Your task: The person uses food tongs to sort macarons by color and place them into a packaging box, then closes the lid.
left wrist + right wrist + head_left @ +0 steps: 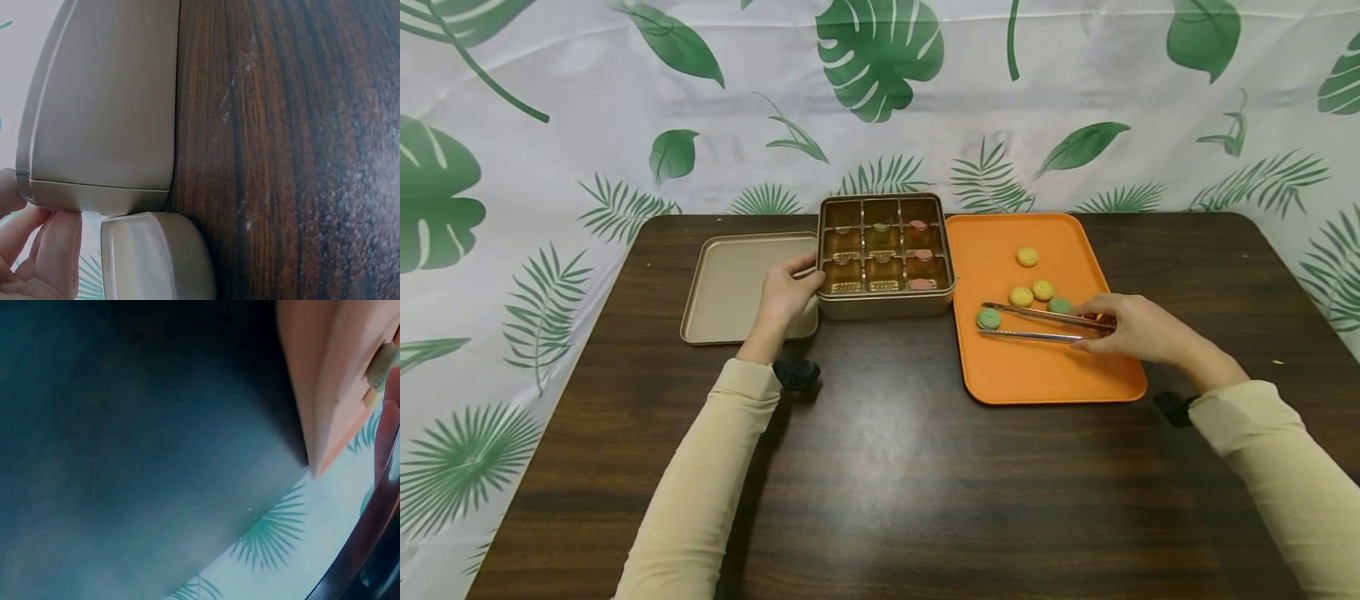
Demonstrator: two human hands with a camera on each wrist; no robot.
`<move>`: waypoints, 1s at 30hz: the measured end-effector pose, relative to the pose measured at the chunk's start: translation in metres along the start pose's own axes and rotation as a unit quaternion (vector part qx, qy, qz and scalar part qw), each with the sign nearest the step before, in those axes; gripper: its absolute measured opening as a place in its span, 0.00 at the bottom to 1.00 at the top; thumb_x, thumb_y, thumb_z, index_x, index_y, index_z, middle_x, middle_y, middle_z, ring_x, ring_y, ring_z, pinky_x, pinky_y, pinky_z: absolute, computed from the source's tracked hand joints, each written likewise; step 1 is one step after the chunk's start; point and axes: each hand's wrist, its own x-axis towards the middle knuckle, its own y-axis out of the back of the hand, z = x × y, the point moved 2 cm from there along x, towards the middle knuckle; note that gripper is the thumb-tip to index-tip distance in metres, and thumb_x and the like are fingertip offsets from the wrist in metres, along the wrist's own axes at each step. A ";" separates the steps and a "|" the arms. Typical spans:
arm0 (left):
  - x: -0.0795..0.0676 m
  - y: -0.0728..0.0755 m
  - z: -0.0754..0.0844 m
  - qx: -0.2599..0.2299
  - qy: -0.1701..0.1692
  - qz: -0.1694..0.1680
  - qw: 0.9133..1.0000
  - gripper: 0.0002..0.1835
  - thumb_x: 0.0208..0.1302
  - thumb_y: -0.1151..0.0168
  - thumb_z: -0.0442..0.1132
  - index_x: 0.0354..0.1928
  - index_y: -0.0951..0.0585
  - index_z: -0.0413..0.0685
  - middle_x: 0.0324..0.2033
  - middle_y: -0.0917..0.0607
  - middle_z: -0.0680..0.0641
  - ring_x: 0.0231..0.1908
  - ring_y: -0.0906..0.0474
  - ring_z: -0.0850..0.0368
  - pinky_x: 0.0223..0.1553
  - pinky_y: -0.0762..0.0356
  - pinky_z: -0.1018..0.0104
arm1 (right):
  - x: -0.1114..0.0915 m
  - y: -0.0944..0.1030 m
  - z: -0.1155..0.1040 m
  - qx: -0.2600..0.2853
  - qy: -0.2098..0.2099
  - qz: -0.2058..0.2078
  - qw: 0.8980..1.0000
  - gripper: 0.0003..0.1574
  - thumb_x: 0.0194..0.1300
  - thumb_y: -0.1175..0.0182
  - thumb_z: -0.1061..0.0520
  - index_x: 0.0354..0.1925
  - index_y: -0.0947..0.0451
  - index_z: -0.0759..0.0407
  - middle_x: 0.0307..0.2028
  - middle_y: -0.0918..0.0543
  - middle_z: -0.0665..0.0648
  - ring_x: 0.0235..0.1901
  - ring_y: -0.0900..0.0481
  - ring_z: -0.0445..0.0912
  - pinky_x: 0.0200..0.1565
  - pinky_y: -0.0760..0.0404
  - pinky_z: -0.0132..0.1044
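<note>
A dark table stood before a leaf-print curtain. The left hand pinched a tin, far centre; the right hand gripped tongs straddling a green cookie on the right-hand tray.

Tongs partly outside the right-wrist view

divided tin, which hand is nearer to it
Left: the left hand holds the divided tin by its left side; the right hand holds tongs over the orange tray to the tin's right.
</note>
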 end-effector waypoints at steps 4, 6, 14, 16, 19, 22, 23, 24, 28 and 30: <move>0.000 -0.001 0.001 -0.003 0.001 0.000 1.000 0.25 0.68 0.47 0.33 0.67 0.32 0.42 0.65 0.29 0.39 0.62 0.27 0.46 0.61 0.24 0.58 | -0.003 0.000 0.004 0.002 -0.002 0.010 1.000 0.26 0.54 0.29 0.51 0.50 0.20 0.61 0.38 0.18 0.58 0.34 0.26 0.45 0.31 0.27 0.33; 0.000 -0.001 0.001 -0.008 0.002 0.001 1.000 0.25 0.68 0.47 0.33 0.67 0.32 0.41 0.64 0.29 0.38 0.62 0.27 0.46 0.60 0.24 0.58 | -0.004 0.000 0.005 0.004 -0.001 0.013 1.000 0.24 0.55 0.30 0.53 0.50 0.19 0.60 0.37 0.19 0.56 0.31 0.28 0.42 0.29 0.29 0.31; 0.000 -0.002 0.001 -0.005 0.004 -0.001 1.000 0.25 0.68 0.48 0.33 0.68 0.32 0.42 0.65 0.29 0.38 0.62 0.27 0.46 0.61 0.24 0.58 | -0.007 0.000 0.005 0.021 0.047 0.047 0.998 0.17 0.55 0.30 0.57 0.45 0.15 0.58 0.28 0.24 0.47 0.23 0.36 0.34 0.24 0.36 0.29; 0.001 -0.002 0.001 -0.005 0.003 0.000 1.000 0.25 0.68 0.48 0.32 0.67 0.32 0.41 0.64 0.29 0.38 0.61 0.27 0.46 0.60 0.24 0.57 | -0.007 0.000 0.004 0.025 0.058 0.055 0.997 0.17 0.54 0.29 0.58 0.45 0.15 0.58 0.28 0.24 0.46 0.23 0.36 0.33 0.23 0.36 0.28; 0.002 -0.002 0.000 -0.005 0.005 0.003 1.000 0.25 0.68 0.47 0.33 0.67 0.31 0.41 0.64 0.28 0.38 0.61 0.26 0.46 0.60 0.24 0.58 | -0.007 0.000 0.004 0.028 0.066 0.061 0.996 0.17 0.54 0.29 0.58 0.44 0.15 0.58 0.26 0.25 0.46 0.22 0.36 0.33 0.22 0.37 0.28; 0.002 -0.001 0.000 -0.007 0.004 0.004 1.000 0.25 0.68 0.47 0.33 0.67 0.31 0.41 0.64 0.28 0.38 0.60 0.26 0.46 0.60 0.24 0.58 | -0.008 0.002 0.004 0.026 0.065 0.066 0.995 0.16 0.53 0.29 0.58 0.43 0.14 0.59 0.26 0.26 0.47 0.22 0.36 0.33 0.22 0.36 0.28; 0.002 -0.001 0.000 -0.006 0.004 0.003 1.000 0.25 0.68 0.48 0.33 0.67 0.31 0.41 0.64 0.28 0.38 0.61 0.26 0.46 0.60 0.24 0.58 | -0.008 0.003 0.004 0.026 0.062 0.069 0.995 0.16 0.53 0.29 0.58 0.43 0.14 0.60 0.27 0.25 0.47 0.22 0.36 0.33 0.22 0.35 0.28; 0.002 -0.001 0.000 -0.006 0.004 0.002 1.000 0.25 0.68 0.48 0.33 0.67 0.32 0.41 0.64 0.28 0.38 0.61 0.26 0.46 0.60 0.24 0.58 | -0.008 0.003 0.004 0.025 0.060 0.070 0.995 0.16 0.54 0.29 0.59 0.43 0.14 0.60 0.27 0.25 0.48 0.22 0.36 0.33 0.22 0.35 0.28; 0.002 -0.001 0.000 -0.007 0.003 0.003 1.000 0.25 0.68 0.47 0.33 0.67 0.31 0.42 0.64 0.28 0.38 0.61 0.26 0.46 0.60 0.24 0.58 | -0.009 0.009 0.004 0.030 0.038 0.081 0.996 0.16 0.55 0.30 0.58 0.44 0.15 0.62 0.27 0.25 0.50 0.22 0.36 0.34 0.21 0.36 0.29; 0.002 -0.001 0.001 -0.006 0.002 0.004 1.000 0.25 0.67 0.47 0.33 0.67 0.31 0.42 0.64 0.28 0.38 0.61 0.26 0.46 0.60 0.24 0.58 | -0.008 0.011 0.004 0.030 0.022 0.086 0.996 0.17 0.56 0.31 0.57 0.45 0.16 0.63 0.26 0.27 0.50 0.21 0.37 0.35 0.21 0.38 0.30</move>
